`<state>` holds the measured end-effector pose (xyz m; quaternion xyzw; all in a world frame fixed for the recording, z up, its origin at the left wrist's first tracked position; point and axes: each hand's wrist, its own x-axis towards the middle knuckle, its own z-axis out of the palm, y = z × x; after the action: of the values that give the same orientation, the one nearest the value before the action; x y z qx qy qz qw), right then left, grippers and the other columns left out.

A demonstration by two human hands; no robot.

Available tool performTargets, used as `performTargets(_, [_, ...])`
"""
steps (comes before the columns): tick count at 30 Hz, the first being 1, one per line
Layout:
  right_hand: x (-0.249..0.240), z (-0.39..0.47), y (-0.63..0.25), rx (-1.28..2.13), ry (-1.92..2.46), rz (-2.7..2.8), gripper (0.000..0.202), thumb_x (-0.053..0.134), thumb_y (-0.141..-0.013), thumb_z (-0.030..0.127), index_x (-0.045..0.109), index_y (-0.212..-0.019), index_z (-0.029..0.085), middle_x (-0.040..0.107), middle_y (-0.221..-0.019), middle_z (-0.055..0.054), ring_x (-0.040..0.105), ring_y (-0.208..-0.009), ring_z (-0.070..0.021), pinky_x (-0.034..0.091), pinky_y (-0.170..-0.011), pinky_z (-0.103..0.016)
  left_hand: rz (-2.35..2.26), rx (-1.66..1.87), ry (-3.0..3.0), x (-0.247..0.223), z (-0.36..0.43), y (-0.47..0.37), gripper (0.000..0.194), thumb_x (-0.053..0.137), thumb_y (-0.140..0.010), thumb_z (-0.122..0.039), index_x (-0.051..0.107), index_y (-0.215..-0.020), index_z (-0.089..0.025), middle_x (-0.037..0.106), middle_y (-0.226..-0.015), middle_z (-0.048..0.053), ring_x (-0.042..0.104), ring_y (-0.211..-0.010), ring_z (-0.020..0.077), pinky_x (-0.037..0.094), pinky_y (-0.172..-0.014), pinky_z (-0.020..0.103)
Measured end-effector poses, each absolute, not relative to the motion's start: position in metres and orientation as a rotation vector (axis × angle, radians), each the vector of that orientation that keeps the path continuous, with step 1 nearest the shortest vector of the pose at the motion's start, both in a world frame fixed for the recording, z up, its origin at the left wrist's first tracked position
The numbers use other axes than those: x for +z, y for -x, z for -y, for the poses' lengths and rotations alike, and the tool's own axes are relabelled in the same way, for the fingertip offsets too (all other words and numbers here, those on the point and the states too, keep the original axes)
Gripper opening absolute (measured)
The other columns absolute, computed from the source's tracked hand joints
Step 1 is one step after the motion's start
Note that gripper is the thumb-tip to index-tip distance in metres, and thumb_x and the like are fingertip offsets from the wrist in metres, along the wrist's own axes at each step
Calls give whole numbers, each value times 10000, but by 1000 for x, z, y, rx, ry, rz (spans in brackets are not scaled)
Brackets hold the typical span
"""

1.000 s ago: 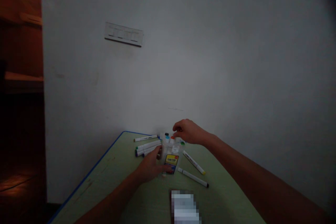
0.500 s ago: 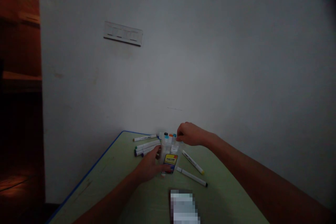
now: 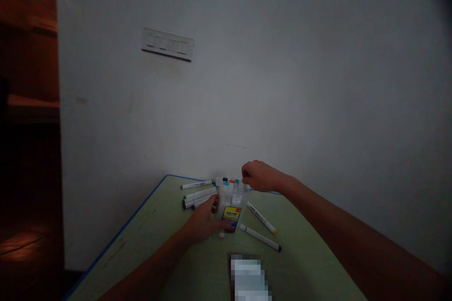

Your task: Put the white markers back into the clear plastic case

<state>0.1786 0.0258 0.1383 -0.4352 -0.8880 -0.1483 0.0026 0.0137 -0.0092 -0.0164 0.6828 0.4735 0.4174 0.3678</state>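
Observation:
A clear plastic marker case (image 3: 231,218) with a yellow and black label stands on the green table, several capped markers upright inside it. My left hand (image 3: 205,221) wraps round the case's left side and front. Over its right rear edge is my right hand (image 3: 256,175), fingers pinched together on what looks like a marker's top, mostly hidden. Several white markers (image 3: 199,194) lie left of the case. To its right lie a yellow-tipped marker (image 3: 262,217) and a black-tipped marker (image 3: 261,238).
The green table (image 3: 158,244) has a blue edge and meets a pale wall (image 3: 282,80). A phone-like object (image 3: 249,277) with a blurred-out screen lies near the front. A switch panel (image 3: 168,44) is mounted on the wall at upper left.
My right hand has risen slightly relative to the case. My left hand keeps its hold on the case. The whole view has shifted a little.

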Motion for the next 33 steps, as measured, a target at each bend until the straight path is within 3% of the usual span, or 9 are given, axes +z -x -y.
performTargets(6, [156,-24,-177,-509,1392,2636,202,485,-719,211,665,-770,134,697,-803,-105,623,-718,-189,416,-594,-253,-1239,1071,-1760,-16,9,-14,670,698,-540,-446,431,-1119,-240,523,-1119,29,492,-938,179,412,-804,284])
performTargets(16, [125,-28,-173,-445,1397,2732,213,475,-733,208,667,-813,162,692,-842,-94,621,-783,-188,406,-631,-242,-1222,1078,-1756,-18,9,-13,653,702,-546,-439,436,-1111,-244,534,-1091,27,487,-932,181,392,-790,275])
performTargets(22, [129,-23,-164,-424,1240,2782,261,516,-727,311,629,-939,208,661,-892,-66,591,-810,-192,400,-659,-260,-1202,1092,-1736,-15,11,-14,632,711,-549,-397,437,-1102,-261,543,-1079,3,490,-943,177,382,-805,279])
performTargets(33, [125,-18,-157,-445,1184,2845,210,542,-638,191,633,-825,156,665,-856,-76,597,-778,-187,396,-610,-235,-1213,1074,-1737,-10,13,-16,613,685,-572,-385,436,-1111,-235,535,-1095,22,485,-926,174,385,-789,267])
